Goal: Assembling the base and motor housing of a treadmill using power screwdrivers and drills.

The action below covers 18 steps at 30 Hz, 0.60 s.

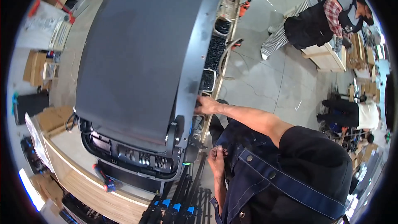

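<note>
At nine o'clock of the frame, on the wooden bench (78, 178), lies a red-handled screwdriver (103, 181), well apart from our hands. The treadmill (137, 58) fills the centre, and its grey side rail (195, 54) runs along its three o'clock edge. Our left hand (216, 157) sits at six o'clock of the rail's near end, fingers pinched together on something too small to name. Our right hand (206, 105) lies against the rail's outer edge with its fingertips tucked out of sight, so we cannot tell whether it grips. We judge we are fitting or fastening along this rail. The next move calls for steadying the rail and bringing the pinched piece to its spot. A co-worker (319, 20) bends at two o'clock.
</note>
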Each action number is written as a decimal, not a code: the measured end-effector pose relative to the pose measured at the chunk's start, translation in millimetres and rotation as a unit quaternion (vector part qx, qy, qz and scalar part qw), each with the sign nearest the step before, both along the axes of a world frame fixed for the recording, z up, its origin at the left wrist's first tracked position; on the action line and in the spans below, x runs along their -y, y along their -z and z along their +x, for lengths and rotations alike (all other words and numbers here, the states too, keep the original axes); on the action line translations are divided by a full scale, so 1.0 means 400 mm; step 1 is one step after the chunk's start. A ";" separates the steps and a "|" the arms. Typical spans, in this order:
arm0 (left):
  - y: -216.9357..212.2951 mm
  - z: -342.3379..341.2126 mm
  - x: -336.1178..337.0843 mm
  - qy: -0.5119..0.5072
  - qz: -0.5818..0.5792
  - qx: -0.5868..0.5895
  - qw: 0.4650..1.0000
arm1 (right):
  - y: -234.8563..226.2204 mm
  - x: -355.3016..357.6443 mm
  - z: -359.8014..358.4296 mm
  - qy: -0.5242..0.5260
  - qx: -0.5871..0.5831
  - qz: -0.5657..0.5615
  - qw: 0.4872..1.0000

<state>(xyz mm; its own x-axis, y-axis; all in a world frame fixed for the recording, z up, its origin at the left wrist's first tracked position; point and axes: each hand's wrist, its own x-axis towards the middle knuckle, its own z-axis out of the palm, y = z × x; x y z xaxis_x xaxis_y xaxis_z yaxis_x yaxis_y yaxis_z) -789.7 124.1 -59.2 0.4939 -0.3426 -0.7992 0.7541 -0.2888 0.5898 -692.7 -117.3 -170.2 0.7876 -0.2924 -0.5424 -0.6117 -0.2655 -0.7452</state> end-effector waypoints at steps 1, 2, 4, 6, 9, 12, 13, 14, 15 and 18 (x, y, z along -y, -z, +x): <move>-0.002 0.005 0.009 0.005 -0.026 0.016 1.000 | -0.007 0.009 -0.045 -0.010 -0.031 0.002 0.999; -0.007 0.004 0.019 0.018 -0.024 0.017 0.999 | -0.013 0.019 -0.089 -0.022 -0.061 0.006 0.998; -0.043 0.002 0.047 0.017 0.019 0.023 0.999 | -0.070 0.040 -0.153 -0.017 -0.093 0.098 0.991; -0.054 -0.015 0.061 0.030 0.034 0.035 0.998 | -0.092 0.050 -0.208 0.021 -0.084 0.138 0.987; -0.076 -0.042 0.116 0.012 0.067 0.016 0.998 | 0.001 0.045 -0.249 0.024 0.023 0.064 0.997; -0.076 -0.084 0.156 0.016 0.096 0.008 0.995 | -0.035 0.101 -0.225 -0.047 -0.009 0.027 0.998; -0.093 -0.093 0.172 0.030 0.101 0.021 0.994 | -0.047 0.110 -0.221 -0.036 0.019 0.034 0.999; -0.100 -0.102 0.184 0.031 0.110 0.027 0.993 | -0.057 0.122 -0.209 -0.034 0.025 0.043 0.998; -0.103 -0.115 0.191 0.011 0.108 0.025 0.994 | -0.078 0.140 -0.189 -0.044 0.030 0.042 0.998; -0.112 -0.134 0.243 -0.042 0.122 0.029 0.991 | -0.095 0.178 -0.053 -0.089 0.046 0.093 0.991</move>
<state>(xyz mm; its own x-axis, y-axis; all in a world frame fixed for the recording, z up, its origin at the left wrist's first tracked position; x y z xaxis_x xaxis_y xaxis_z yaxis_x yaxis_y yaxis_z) -843.5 26.8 -14.6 0.5600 -0.0973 -0.8227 0.7487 -0.3657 0.5529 -713.8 -188.5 -132.0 0.8661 -0.0461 -0.4977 -0.4951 -0.2165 -0.8414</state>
